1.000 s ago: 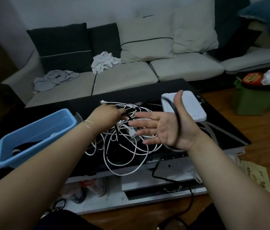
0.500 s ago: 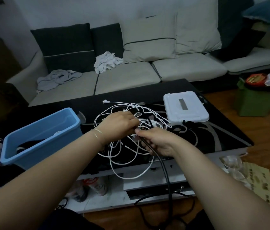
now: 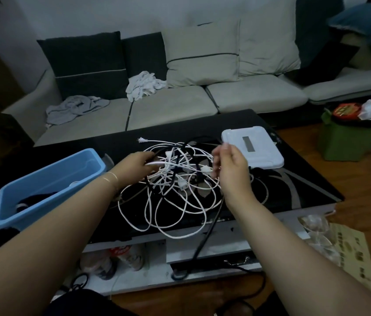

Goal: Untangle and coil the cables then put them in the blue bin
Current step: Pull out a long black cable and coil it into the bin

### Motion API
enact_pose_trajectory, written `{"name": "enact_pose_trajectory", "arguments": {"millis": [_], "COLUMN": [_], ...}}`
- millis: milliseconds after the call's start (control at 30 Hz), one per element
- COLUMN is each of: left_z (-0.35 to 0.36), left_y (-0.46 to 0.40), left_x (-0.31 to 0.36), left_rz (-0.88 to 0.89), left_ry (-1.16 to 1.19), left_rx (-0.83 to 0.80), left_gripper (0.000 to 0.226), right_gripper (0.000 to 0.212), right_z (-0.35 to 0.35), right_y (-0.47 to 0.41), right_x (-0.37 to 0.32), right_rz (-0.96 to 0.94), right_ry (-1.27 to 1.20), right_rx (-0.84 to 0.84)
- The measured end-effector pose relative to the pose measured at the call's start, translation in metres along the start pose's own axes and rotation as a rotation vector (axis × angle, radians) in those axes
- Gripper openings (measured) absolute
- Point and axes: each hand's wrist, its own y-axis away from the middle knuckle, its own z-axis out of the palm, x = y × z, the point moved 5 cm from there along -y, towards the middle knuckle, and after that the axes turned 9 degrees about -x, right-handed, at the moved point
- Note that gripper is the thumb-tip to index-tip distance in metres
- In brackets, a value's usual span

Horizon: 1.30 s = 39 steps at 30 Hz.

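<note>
A person's left hand (image 3: 134, 166) grips white strands of the tangled cables (image 3: 175, 190); the right hand (image 3: 230, 167), just beside, pinches another strand, blue bin (image 3: 43, 201) left of both.

Colours across a dim living room

White cables (image 3: 175, 201) tangle with a black cable (image 3: 205, 238) on a glossy black table (image 3: 305, 190) marked with grey swirls; at its 9 o'clock stands a light blue bin (image 3: 50, 197), at 2 o'clock a white box (image 3: 251, 148) with a grey slot. At 12 o'clock the sofa (image 3: 171, 110) is pale beige, with dark charcoal cushions (image 3: 84, 62) striped in white and cream cushions (image 3: 202, 53) striped in dark grey, a white cloth (image 3: 144, 85) and a grey cloth (image 3: 75, 109). At 3 o'clock, a green container (image 3: 344, 142) with a red lid sits on the brown wooden floor (image 3: 367, 179). A thin gold bracelet (image 3: 111, 179) circles the left wrist.
</note>
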Motion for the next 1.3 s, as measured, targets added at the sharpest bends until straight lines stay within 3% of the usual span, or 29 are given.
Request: {"name": "enact_pose_trajectory", "arguments": {"millis": [100, 200, 300, 367, 500, 633, 700, 833, 900, 967, 1000, 1067, 1167, 1300], "left_z": [-0.019, -0.046, -0.056, -0.048, -0.024, -0.012, -0.014, -0.026, -0.041, -0.054, -0.057, -0.054, -0.028, -0.013], "left_y": [-0.006, -0.013, -0.014, -0.015, -0.018, -0.015, -0.009, -0.001, 0.004, 0.006, 0.003, -0.009, -0.010, -0.016], "left_x": [-0.015, -0.030, -0.054, -0.064, -0.062, -0.039, -0.019, 0.005, 0.015, 0.028, 0.033, 0.045, 0.083, 0.096], "left_rz": [-0.087, -0.226, -0.397, -0.478, -0.505, -0.341, -0.265, -0.433, -0.531, -0.586, -0.546, -0.265, 0.237, 0.348], "left_ry": [0.141, 0.238, 0.549, 0.733, 0.817, 0.822, 0.570, -0.463, -0.786, -0.901, -0.872, -0.559, 0.054, 0.440], "left_rx": [0.152, 0.360, 0.500, 0.465, 0.232, 0.007, -0.075, -0.260, -0.216, -0.116, -0.048, 0.044, -0.107, 0.051], "left_gripper": [0.029, 0.031, 0.027, 0.034, 0.034, 0.020, 0.011, 0.044, 0.028, 0.024, 0.028, 0.047, 0.083, 0.056], "right_gripper": [0.031, 0.030, 0.029, 0.027, 0.023, 0.023, 0.022, 0.021, 0.021, 0.019, 0.018, 0.014, 0.013, 0.008], "right_z": [-0.010, -0.018, -0.030, -0.033, -0.017, -0.003, -0.002, 0.003, 0.007, 0.011, 0.014, 0.022, 0.030, 0.040], "right_y": [-0.001, 0.002, 0.001, 0.000, 0.002, 0.005, 0.005, 0.004, 0.003, 0.003, 0.003, 0.006, 0.012, 0.032], "right_x": [-0.011, -0.013, -0.012, -0.012, -0.017, -0.023, -0.024, -0.020, -0.015, -0.010, -0.007, -0.004, -0.008, -0.020], "right_rz": [-0.130, -0.138, -0.097, -0.084, -0.126, -0.198, -0.224, -0.235, -0.210, -0.185, -0.178, -0.172, -0.220, -0.377], "right_ry": [-0.057, -0.175, -0.324, -0.358, -0.246, -0.135, -0.109, -0.067, -0.075, -0.085, -0.087, -0.027, 0.142, 0.238], "right_rx": [0.127, 0.248, 0.386, 0.404, 0.196, 0.033, 0.021, -0.024, -0.067, -0.120, -0.155, -0.220, -0.261, -0.346]}}
